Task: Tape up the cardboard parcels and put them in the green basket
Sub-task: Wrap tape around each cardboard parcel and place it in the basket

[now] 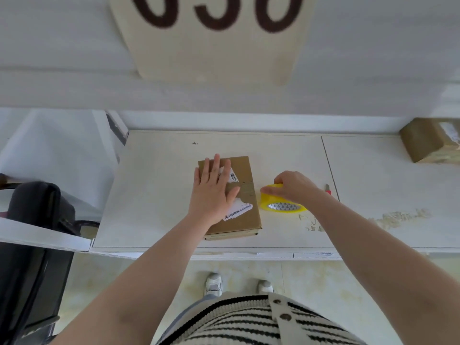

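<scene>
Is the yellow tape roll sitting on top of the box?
No, the tape roll sits on the table beside the cardboard box, held by the right hand.

Head camera looks steeply down, close over the table (159,195)

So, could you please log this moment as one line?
left hand flat on parcel | right hand grips tape roll | green basket unseen
</scene>
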Demonstrator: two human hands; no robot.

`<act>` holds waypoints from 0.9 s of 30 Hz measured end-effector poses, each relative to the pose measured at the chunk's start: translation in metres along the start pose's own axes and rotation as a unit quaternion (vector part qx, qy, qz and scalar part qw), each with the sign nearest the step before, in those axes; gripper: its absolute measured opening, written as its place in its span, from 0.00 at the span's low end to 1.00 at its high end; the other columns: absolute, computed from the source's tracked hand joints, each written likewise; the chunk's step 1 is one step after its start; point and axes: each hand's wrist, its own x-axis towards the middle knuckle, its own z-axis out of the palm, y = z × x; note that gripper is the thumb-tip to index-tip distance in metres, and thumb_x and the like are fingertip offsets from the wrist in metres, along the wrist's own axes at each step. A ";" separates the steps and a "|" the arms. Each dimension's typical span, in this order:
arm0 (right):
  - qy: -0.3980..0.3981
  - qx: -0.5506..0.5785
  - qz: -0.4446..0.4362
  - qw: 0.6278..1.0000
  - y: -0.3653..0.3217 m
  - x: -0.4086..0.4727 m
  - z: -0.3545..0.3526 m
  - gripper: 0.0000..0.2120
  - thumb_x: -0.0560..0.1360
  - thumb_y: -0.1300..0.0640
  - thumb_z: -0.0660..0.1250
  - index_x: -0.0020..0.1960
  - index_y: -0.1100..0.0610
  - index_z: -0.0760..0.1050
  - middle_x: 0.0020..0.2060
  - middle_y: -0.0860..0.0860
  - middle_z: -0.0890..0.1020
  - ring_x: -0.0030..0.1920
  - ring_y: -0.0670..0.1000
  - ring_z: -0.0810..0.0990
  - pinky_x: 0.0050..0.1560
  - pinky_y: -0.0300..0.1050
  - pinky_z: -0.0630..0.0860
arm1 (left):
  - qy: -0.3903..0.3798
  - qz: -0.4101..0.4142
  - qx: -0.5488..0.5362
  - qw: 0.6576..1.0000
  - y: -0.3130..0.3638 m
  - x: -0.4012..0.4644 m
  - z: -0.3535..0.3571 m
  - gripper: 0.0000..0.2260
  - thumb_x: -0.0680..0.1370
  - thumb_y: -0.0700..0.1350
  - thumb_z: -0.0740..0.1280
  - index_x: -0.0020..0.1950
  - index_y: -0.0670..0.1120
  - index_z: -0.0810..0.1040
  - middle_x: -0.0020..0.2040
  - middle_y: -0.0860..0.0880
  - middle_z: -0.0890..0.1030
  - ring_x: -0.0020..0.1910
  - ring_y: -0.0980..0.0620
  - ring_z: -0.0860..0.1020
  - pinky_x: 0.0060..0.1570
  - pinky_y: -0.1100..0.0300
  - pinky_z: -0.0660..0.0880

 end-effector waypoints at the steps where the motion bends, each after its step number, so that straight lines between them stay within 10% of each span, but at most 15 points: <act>1: 0.002 0.006 -0.004 1.000 0.001 -0.002 0.000 0.26 0.71 0.31 0.66 0.30 0.51 0.65 0.29 0.48 0.70 0.31 0.48 0.69 0.32 0.43 0.63 | 0.000 0.007 -0.005 1.000 -0.003 -0.001 -0.001 0.33 0.79 0.65 0.36 0.80 0.51 0.36 0.80 0.47 0.34 0.79 0.44 0.35 0.77 0.46 0.38; 13: -0.006 0.013 -0.022 1.000 -0.001 -0.009 0.005 0.25 0.73 0.32 0.63 0.32 0.53 0.68 0.31 0.49 0.72 0.32 0.49 0.71 0.33 0.44 0.65 | -0.007 -0.071 -0.070 0.995 0.024 -0.009 -0.011 0.27 0.84 0.53 0.52 0.81 0.56 0.43 0.81 0.45 0.41 0.80 0.45 0.42 0.75 0.38 0.42; 18: -0.026 0.055 -0.027 0.998 0.008 -0.010 0.012 0.23 0.80 0.41 0.57 0.35 0.57 0.69 0.30 0.52 0.70 0.32 0.50 0.69 0.35 0.45 0.63 | -0.055 -0.173 -0.087 0.980 0.048 -0.006 -0.010 0.51 0.62 0.82 0.38 0.77 0.56 0.30 0.77 0.40 0.29 0.75 0.36 0.28 0.68 0.30 0.33; 27: 0.001 0.100 -0.049 0.994 0.025 -0.011 0.023 0.20 0.80 0.43 0.58 0.32 0.51 0.67 0.29 0.48 0.70 0.31 0.49 0.69 0.34 0.44 0.64 | -0.062 -0.207 -0.099 0.971 0.051 0.000 -0.013 0.58 0.55 0.85 0.43 0.79 0.59 0.35 0.78 0.43 0.31 0.75 0.37 0.28 0.68 0.28 0.36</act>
